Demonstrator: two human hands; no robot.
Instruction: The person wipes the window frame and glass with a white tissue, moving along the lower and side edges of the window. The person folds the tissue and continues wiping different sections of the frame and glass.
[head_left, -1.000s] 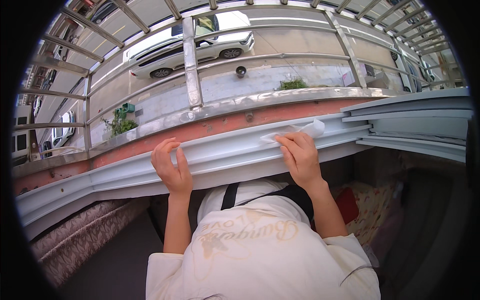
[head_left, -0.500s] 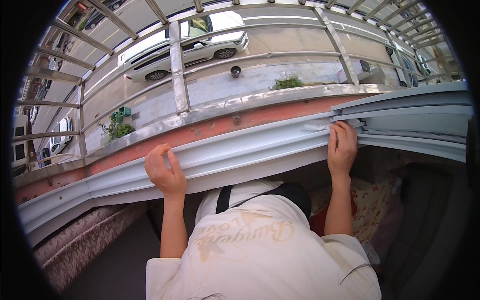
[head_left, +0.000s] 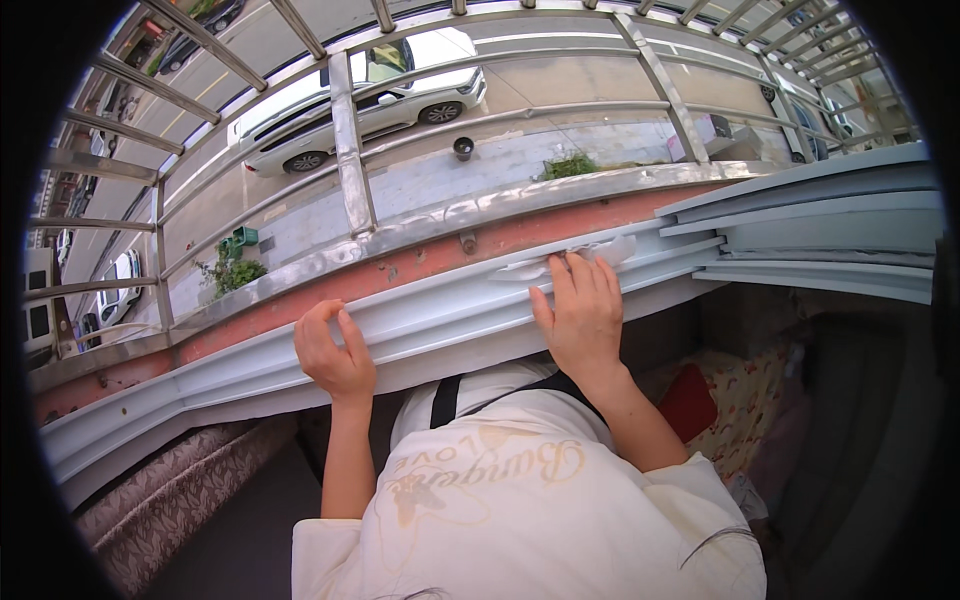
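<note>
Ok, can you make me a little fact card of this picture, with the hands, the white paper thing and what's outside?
Left hand: fingers curled, holding nothing, at the window track
Right hand: fingertips on the white tissue, thumb apart
White tissue: crumpled, lying on the track
Window track: white, long, grooved
Railing: shiny metal bars, beyond the track
Outside: white car, green plants

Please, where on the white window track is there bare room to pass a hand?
The window track is bare between the left hand and the white tissue, and from the left hand leftward to the bend. It is crowded at the right hand, and at the right end by the window sashes.
</note>
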